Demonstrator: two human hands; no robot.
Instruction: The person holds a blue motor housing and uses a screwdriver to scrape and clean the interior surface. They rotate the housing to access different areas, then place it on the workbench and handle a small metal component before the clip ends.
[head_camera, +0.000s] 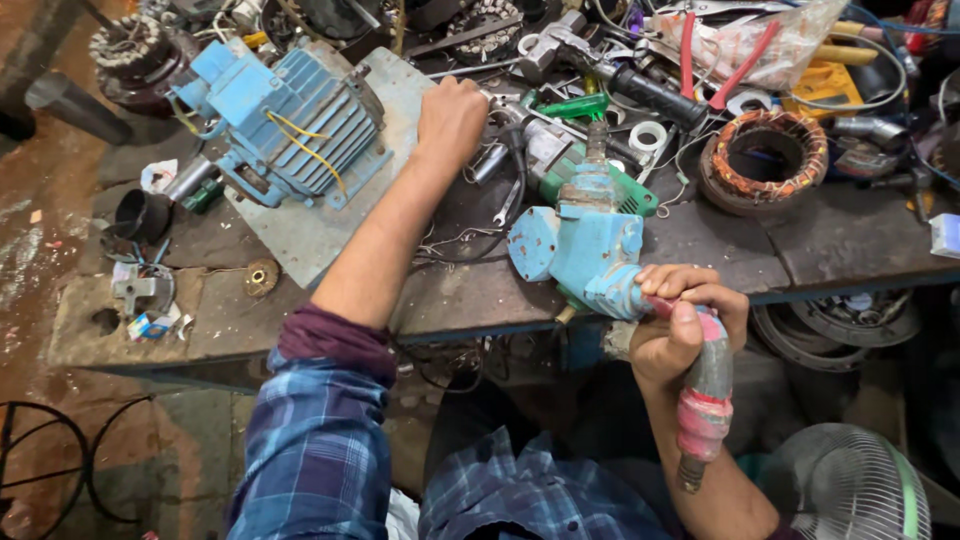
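Bench (830, 240) ran across the whole frame, dark, greasy, loaded with parts. Big blue motor (285, 125) sat upper left on a grey metal plate (300, 235), yellow wires looped over its fins. Small blue power tool body (585, 250) lay at centre, near the front edge of the bench, nose pointing up the frame toward a green drill (590, 170). Copper stator ring (765, 160) sat at right, well apart from both hands. Fan guard (850, 485) showed lower right, below the bench.

Right hand (685, 320), centre right, was closed tight around the taped pink-and-grey handle (705, 390) that stuck out of the blue tool toward the lower frame, thumb laid over the top. Left hand (452, 115), upper centre, was curled down into the clutter by the plate's edge; it seemed to be closing on a small tool or wrench, but what it held I couldn't tell, fingers hid it. A loose wrench (507, 200) lay just below that hand.

Judgement on doing it well: the handle grip looked right, it kept the body from rolling while the other hand was away. The tool sat close to the bench edge, so weight had to stay on the bench. Left hand should pick cleanly from the pile without snagging the thin wires (445, 245) near the forearm.
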